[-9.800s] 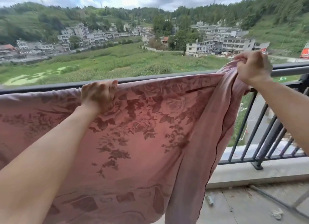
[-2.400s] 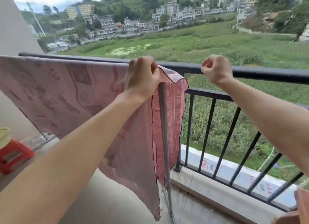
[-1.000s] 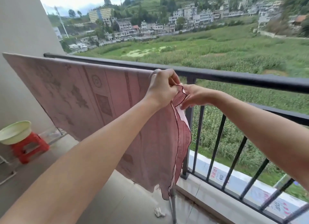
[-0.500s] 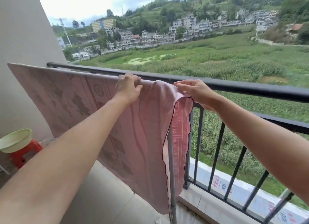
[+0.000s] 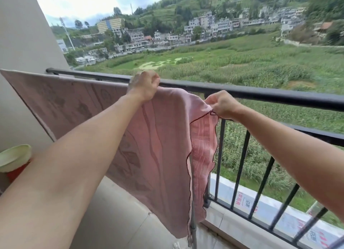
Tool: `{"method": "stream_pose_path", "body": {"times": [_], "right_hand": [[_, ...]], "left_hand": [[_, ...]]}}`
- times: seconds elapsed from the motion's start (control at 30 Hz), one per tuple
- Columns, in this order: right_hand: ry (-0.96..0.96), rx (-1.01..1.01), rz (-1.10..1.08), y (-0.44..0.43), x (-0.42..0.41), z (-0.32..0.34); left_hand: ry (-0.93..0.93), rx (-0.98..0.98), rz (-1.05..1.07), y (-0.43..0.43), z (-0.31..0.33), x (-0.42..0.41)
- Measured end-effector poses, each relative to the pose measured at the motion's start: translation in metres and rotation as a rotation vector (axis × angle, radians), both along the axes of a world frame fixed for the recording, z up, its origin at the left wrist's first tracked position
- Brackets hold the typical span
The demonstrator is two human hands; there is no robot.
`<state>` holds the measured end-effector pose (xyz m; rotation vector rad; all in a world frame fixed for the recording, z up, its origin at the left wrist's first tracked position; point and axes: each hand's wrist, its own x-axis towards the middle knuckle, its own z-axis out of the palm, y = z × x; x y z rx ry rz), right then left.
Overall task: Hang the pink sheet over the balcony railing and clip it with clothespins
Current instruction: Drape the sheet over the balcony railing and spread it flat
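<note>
Along the balcony railing (image 5: 260, 95) our pink sheet (image 5: 158, 137) now hangs draped; half a second ago both hands lay flat, now our left hand (image 5: 144, 86) grips the top fold and our right hand (image 5: 222, 104) pinches the hem corner; no clothespins visible, clipping remains.

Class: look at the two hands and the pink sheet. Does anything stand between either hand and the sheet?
Nothing visible does. The left hand rests on the pink sheet at its top fold, and the right hand pinches its corner edge. No clothespin is visible.

Soft overcast daylight, no hard shadows; wide-angle bending at edges, slight motion blur.
</note>
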<state>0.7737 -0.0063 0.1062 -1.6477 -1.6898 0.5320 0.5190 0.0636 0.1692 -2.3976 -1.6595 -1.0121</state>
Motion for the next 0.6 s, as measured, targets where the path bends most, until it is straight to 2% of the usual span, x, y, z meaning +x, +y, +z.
{"method": "stream_pose_path", "body": {"times": [0.03, 0.1, 0.13, 0.27, 0.37, 0.43, 0.47, 0.53, 0.6], "right_hand": [[-0.039, 0.019, -0.053, -0.004, 0.002, -0.008], [0.016, 0.179, -0.159, -0.021, -0.001, -0.009], [0.032, 0.205, -0.146, -0.030, -0.006, -0.005], [0.118, -0.002, 0.106, -0.049, -0.043, -0.002], [0.399, 0.073, 0.026, -0.051, -0.042, 0.007], [0.435, 0.030, 0.047, -0.059, -0.036, 0.019], [0.356, -0.003, 0.064, -0.062, -0.036, 0.024], [0.036, 0.002, 0.008, -0.064, -0.046, 0.025], [-0.270, 0.125, -0.148, -0.058, -0.056, 0.018]], "left_hand": [[0.010, -0.011, 0.038, 0.001, -0.010, -0.011], [0.039, -0.022, 0.119, 0.002, -0.026, -0.032], [0.050, -0.019, 0.126, 0.001, -0.033, -0.038], [0.057, -0.034, 0.060, 0.000, -0.041, -0.031], [0.042, -0.038, 0.059, 0.000, -0.042, -0.030], [0.023, -0.029, 0.063, -0.001, -0.045, -0.034], [0.015, -0.023, 0.063, -0.002, -0.047, -0.035], [0.002, -0.010, 0.056, -0.005, -0.050, -0.032], [0.005, -0.004, 0.046, -0.007, -0.051, -0.030]]}}
